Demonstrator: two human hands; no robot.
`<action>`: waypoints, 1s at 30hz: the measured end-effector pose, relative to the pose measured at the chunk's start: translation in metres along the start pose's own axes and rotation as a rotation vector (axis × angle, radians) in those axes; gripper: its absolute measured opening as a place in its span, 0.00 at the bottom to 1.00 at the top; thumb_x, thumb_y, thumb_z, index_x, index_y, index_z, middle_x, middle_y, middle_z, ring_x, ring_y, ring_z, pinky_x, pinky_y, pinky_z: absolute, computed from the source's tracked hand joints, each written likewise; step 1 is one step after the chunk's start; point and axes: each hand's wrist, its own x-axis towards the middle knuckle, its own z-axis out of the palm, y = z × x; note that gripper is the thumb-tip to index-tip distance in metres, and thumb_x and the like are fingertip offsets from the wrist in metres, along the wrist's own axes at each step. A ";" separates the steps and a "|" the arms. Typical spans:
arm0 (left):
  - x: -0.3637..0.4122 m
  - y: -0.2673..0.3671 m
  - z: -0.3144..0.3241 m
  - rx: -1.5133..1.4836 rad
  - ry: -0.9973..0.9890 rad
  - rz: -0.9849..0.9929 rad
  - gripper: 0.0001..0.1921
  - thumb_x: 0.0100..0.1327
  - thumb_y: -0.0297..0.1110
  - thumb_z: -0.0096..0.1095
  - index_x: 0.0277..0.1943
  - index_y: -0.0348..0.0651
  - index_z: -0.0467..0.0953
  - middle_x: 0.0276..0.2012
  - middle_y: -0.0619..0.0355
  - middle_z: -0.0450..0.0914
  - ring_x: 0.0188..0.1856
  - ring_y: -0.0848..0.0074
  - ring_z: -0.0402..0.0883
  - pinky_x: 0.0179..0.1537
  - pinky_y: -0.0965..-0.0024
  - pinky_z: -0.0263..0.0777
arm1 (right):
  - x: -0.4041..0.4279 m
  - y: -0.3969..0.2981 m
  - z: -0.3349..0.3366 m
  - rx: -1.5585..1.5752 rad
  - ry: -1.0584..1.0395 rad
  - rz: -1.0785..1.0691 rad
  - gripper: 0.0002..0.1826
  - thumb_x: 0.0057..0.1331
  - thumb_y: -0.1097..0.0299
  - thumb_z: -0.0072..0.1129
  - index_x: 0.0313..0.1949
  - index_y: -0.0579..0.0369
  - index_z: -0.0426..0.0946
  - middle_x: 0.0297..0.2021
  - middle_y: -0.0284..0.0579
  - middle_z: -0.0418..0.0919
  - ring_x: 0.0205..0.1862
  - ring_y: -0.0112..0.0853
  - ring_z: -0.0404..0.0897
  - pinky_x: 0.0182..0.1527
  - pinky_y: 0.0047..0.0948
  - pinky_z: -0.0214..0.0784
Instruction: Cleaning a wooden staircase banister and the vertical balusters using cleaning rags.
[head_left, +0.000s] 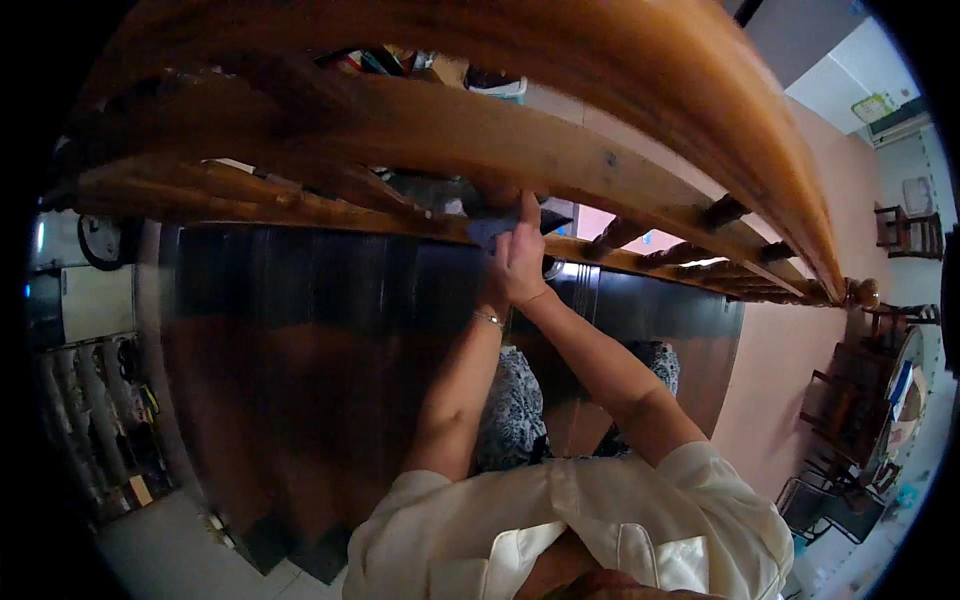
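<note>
My right hand (523, 259) is closed at a grey-blue cloth (487, 229), just under the lower wooden rail (480, 139) of a stair banister. Its index finger points up against the wood. Tucked behind it is my left hand (491, 289), mostly hidden, with a bracelet at the wrist; its fingers cannot be made out. The cloth lies at a baluster whose shape is largely covered. Above and nearer the camera curves the thick polished handrail (675, 67).
Dark wooden stair treads (300, 360) lie below. Turned balusters (622, 234) line the banister, which ends at a round-topped post (862, 292). A round table (904, 405) and wooden chairs (829, 401) stand at right. A rack (105, 420) holds several items at left.
</note>
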 end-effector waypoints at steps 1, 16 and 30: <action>0.009 -0.004 0.022 -0.206 0.093 -0.019 0.14 0.73 0.36 0.56 0.57 0.42 0.75 0.53 0.54 0.78 0.58 0.66 0.77 0.62 0.61 0.69 | 0.006 0.010 -0.006 -0.010 0.021 -0.018 0.34 0.60 0.81 0.45 0.69 0.69 0.61 0.66 0.69 0.67 0.67 0.60 0.68 0.68 0.44 0.61; -0.014 0.034 0.037 -1.339 0.496 -0.463 0.14 0.75 0.35 0.52 0.55 0.36 0.76 0.53 0.48 0.80 0.54 0.63 0.77 0.58 0.65 0.71 | -0.151 0.199 -0.066 0.219 0.019 0.827 0.19 0.72 0.68 0.48 0.59 0.56 0.78 0.54 0.54 0.80 0.51 0.50 0.82 0.56 0.44 0.77; 0.046 0.026 0.021 -1.193 0.236 -0.123 0.21 0.74 0.41 0.53 0.59 0.31 0.75 0.56 0.50 0.80 0.56 0.64 0.77 0.62 0.62 0.69 | -0.023 0.102 0.010 0.552 0.073 0.612 0.26 0.82 0.56 0.40 0.64 0.65 0.73 0.61 0.53 0.78 0.63 0.35 0.75 0.64 0.33 0.66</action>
